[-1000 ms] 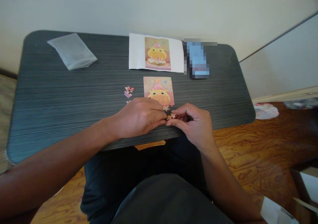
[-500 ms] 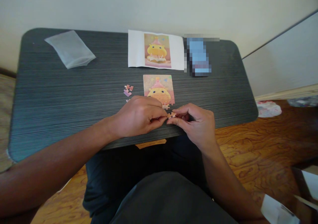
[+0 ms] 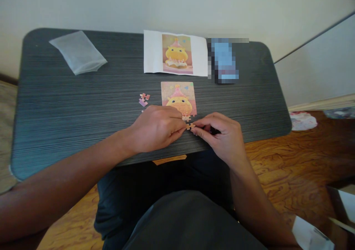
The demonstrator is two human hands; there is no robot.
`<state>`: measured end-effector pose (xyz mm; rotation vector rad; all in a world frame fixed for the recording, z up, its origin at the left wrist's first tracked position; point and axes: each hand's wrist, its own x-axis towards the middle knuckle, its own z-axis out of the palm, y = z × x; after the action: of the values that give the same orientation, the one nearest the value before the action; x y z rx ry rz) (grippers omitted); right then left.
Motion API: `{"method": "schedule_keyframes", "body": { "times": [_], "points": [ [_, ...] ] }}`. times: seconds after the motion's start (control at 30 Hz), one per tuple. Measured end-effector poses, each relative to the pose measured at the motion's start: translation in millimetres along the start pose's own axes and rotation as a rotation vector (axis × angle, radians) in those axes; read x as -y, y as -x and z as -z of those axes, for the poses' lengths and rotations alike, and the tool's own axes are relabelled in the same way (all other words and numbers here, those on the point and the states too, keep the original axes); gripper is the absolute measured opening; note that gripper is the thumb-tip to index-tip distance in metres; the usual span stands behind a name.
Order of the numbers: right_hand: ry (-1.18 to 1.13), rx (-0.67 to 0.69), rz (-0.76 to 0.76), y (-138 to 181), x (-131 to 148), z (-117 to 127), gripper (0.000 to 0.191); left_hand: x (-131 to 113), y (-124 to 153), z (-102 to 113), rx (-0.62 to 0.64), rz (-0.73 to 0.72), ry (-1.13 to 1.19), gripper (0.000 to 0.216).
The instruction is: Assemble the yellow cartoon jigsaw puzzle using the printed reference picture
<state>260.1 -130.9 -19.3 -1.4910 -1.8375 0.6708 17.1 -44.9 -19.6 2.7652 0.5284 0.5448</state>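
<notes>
Between my two hands is a small strip of joined puzzle pieces, just below the ragged lower edge of a partly built jigsaw puzzle. My left hand pinches the strip's left end, its back covering the puzzle's lower left part. Thumb and forefinger of my right hand close on the right end. The puzzle shows a yellow animal in a pink party hat. Several loose puzzle pieces lie to the left of it, one partly hidden by my left hand.
A white sheet with the printed picture lies behind the puzzle. Right of it is a blurred-out phone-like object. A clear plastic bag rests at the back left of the dark table. The table's near edge borders my lap.
Both hands have shifted very slightly, with the strip of pieces now looking flatter and a little nearer the puzzle. The whole view has moved a little too.
</notes>
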Motion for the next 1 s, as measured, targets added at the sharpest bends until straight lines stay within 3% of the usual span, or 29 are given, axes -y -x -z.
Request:
{"method": "schedule_keyframes", "body": {
  "times": [0.33, 0.63, 1.0],
  "points": [
    [0.112, -0.008, -0.108, -2, 8, -7, 0.007, -3, -3, -3, 0.018, 0.163, 0.092, 0.022],
    [0.123, -0.046, -0.128, -5, 13, -8, 0.010, -7, -8, -6, -0.018, 0.236, 0.115, 0.018],
    [0.118, -0.055, -0.141, -6, 12, -10, 0.011, -12, -11, -1, 0.046, 0.379, 0.162, 0.020]
  ]
}}
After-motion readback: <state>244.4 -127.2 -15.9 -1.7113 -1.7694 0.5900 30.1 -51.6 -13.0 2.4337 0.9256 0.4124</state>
